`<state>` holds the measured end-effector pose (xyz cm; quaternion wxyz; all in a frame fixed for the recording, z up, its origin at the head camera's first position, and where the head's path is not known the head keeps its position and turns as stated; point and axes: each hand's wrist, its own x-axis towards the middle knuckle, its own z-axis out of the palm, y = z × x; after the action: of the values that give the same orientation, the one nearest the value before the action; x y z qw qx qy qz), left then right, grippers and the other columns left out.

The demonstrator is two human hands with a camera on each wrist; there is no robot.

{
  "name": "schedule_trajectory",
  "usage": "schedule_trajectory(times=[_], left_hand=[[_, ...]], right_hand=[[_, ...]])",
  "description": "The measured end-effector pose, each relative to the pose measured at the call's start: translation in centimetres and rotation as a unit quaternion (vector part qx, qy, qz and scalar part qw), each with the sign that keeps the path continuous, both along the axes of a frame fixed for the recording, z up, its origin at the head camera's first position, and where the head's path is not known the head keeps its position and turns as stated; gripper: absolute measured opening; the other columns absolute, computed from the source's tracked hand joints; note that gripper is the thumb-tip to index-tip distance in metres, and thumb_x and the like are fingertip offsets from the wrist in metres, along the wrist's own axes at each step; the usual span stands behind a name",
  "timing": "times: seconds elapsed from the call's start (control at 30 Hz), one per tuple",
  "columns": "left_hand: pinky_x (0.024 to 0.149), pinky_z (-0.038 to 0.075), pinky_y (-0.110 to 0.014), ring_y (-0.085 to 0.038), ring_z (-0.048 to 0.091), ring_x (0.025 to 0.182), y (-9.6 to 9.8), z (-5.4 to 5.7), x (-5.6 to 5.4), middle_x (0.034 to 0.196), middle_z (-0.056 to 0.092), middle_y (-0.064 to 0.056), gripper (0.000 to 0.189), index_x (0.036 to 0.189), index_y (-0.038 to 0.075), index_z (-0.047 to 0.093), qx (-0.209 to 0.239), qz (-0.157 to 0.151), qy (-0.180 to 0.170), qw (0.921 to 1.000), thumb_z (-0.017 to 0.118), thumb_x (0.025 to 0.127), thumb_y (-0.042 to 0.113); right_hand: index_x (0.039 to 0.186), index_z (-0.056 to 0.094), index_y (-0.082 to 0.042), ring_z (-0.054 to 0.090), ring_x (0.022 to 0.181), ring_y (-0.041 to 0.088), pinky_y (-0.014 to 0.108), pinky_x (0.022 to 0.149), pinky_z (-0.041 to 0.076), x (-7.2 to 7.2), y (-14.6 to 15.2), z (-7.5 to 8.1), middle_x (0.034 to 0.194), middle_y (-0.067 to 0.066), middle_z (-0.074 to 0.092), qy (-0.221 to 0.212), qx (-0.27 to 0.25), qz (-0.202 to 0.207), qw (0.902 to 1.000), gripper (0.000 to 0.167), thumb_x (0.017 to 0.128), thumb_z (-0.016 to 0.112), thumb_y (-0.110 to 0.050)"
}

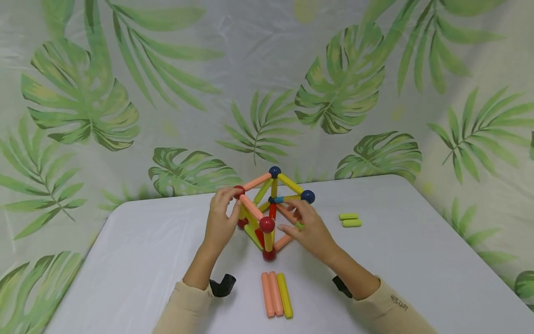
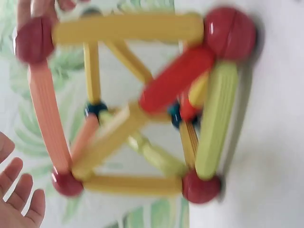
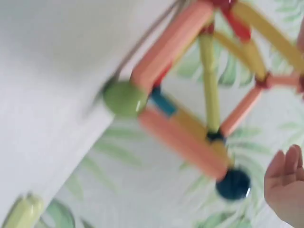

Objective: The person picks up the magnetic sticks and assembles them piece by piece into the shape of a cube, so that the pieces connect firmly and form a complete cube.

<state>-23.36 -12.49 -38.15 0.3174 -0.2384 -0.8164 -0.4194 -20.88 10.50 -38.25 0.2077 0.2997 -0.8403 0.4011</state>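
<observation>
A box-like frame of magnetic sticks and balls stands on the white table. Red balls [image 1: 267, 225] mark its near and left corners, dark blue balls [image 1: 308, 196] the back and right, and a green ball [image 3: 124, 99] sits low on the right. Pink sticks [image 1: 252, 208], yellow sticks [image 2: 128, 27] and a short red stick [image 2: 178, 78] join them. My left hand [image 1: 223, 214] is at the top left red ball, fingers loosely bent; in the left wrist view a gap shows beside that ball. My right hand [image 1: 310, 227] hovers by the right side, thumb and fingers apart, nothing between them.
In front of the frame, two pink sticks [image 1: 271, 294] and a yellow stick [image 1: 285, 295] lie side by side. Two short lime sticks [image 1: 351, 223] lie to the right. Behind the table [image 1: 137, 260] hangs a leaf-patterned cloth [image 1: 258, 69].
</observation>
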Motion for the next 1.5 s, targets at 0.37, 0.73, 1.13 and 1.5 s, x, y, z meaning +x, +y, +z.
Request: schedule_trajectory(times=[0.37,0.73,1.13,1.5], left_hand=[[0.069,0.049,-0.021,-0.013,0.057,0.087,3.7,0.4,3.8,0.111,0.054,-0.003,0.041,0.11,0.008,0.059,-0.159,-0.021,-0.03,0.9866,0.074,0.075,0.022],[0.082,0.046,-0.026,-0.012,0.053,0.1,1.2,-0.2,2.3,0.118,0.052,-0.001,0.037,0.112,0.012,0.059,-0.1,-0.054,-0.082,0.9902,0.071,0.077,0.01],[0.076,0.048,-0.028,-0.012,0.053,0.087,0.0,-0.8,1.7,0.112,0.046,-0.007,0.036,0.113,0.008,0.061,-0.041,-0.042,-0.098,0.9935,0.068,0.078,0.002],[0.077,0.048,-0.033,-0.015,0.054,0.087,-0.4,-0.9,1.7,0.11,0.046,-0.007,0.038,0.115,0.006,0.06,-0.032,-0.038,-0.106,0.9932,0.067,0.079,0.003]], right_hand=[[0.123,0.048,-0.006,0.048,0.105,0.024,0.038,0.082,0.046,-4.2,4.1,-0.1,0.12,0.014,0.046,-0.027,0.014,-0.05,0.9983,0.043,0.084,0.064,-0.01],[0.112,0.055,-0.003,0.058,0.079,0.019,0.025,0.064,0.05,-2.9,4.3,-0.1,0.102,0.013,0.053,-0.039,0.014,-0.076,0.9963,0.035,0.08,0.068,-0.007],[0.11,0.057,-0.003,0.057,0.075,0.016,0.026,0.064,0.051,-0.9,3.5,-0.1,0.099,0.013,0.054,-0.034,0.023,-0.094,0.9948,0.037,0.076,0.071,-0.008],[0.111,0.058,-0.007,0.054,0.074,0.016,0.028,0.063,0.05,-1.2,2.9,0.0,0.104,0.013,0.053,-0.022,0.046,-0.093,0.9944,0.036,0.077,0.071,-0.013]])
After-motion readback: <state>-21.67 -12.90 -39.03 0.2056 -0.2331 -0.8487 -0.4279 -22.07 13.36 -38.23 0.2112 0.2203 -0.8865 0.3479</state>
